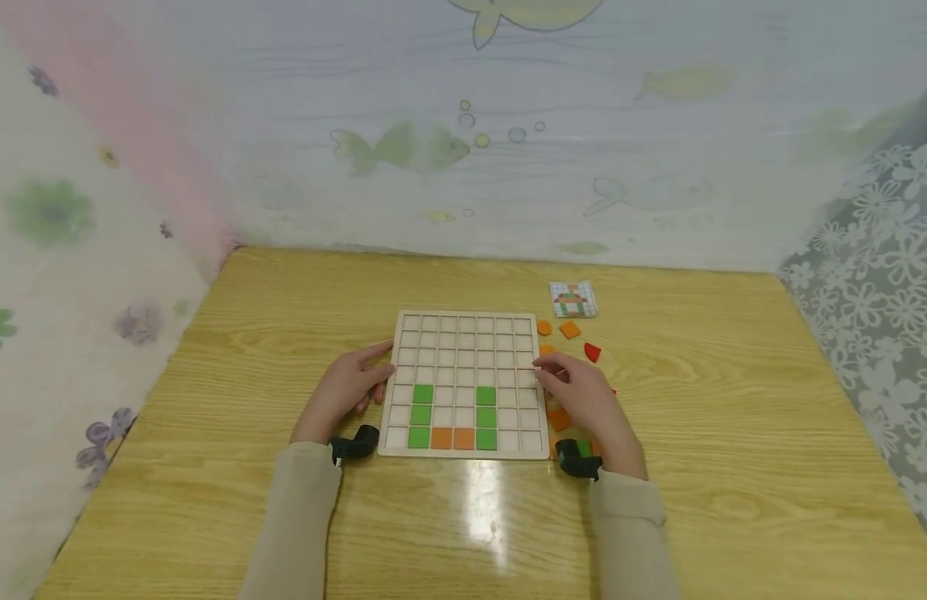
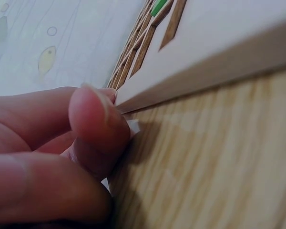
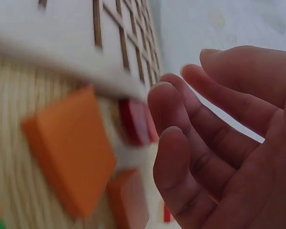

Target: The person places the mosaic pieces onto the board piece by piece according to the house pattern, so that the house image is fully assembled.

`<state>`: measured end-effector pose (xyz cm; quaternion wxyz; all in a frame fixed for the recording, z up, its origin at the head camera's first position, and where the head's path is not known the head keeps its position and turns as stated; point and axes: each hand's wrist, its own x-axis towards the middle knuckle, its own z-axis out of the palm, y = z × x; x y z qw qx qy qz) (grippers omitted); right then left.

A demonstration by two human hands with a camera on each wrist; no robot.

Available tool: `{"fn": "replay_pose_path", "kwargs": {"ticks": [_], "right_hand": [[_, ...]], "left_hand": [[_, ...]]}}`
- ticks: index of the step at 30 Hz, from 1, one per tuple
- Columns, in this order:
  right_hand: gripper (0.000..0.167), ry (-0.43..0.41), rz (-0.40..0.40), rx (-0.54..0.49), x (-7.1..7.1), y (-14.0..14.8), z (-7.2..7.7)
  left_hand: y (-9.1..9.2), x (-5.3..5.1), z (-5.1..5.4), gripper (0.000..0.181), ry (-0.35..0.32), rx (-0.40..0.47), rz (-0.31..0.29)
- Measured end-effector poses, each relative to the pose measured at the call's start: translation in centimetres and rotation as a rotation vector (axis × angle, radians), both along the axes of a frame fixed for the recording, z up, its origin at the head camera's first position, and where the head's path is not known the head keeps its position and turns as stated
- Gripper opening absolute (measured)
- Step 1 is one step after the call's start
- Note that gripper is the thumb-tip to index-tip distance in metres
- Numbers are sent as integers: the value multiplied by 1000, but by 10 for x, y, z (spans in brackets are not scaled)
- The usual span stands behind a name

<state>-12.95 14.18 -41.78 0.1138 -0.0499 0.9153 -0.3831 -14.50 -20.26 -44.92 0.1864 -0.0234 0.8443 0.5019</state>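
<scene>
As left hand touches gridded board, fingers loosely bent, right hand alongside, fingers slightly parted

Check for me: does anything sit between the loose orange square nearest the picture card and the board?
Yes: a round orange piece lies between the orange square and the board. It looks flat, so lifting the square over it would probably do. The right hand is clear of that straight line.

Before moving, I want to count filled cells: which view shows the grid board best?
The head view: nearly the whole grid board shows from above. The left wrist view catches one part at a slant; the right wrist view, a blurred part.
</scene>
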Motion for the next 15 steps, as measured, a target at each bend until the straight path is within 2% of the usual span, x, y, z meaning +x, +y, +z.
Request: {"fn": "replay_pose_path", "kwargs": {"ticks": [8,15], "right_hand": [[28,-20,-41,5,-2,21,-4],[31,-63,-59,73,1,39,-6]], "left_hand": [[-1,-1,-2,46,1,19,7],[-1,0,-1,46,-3,4,-5]]}}
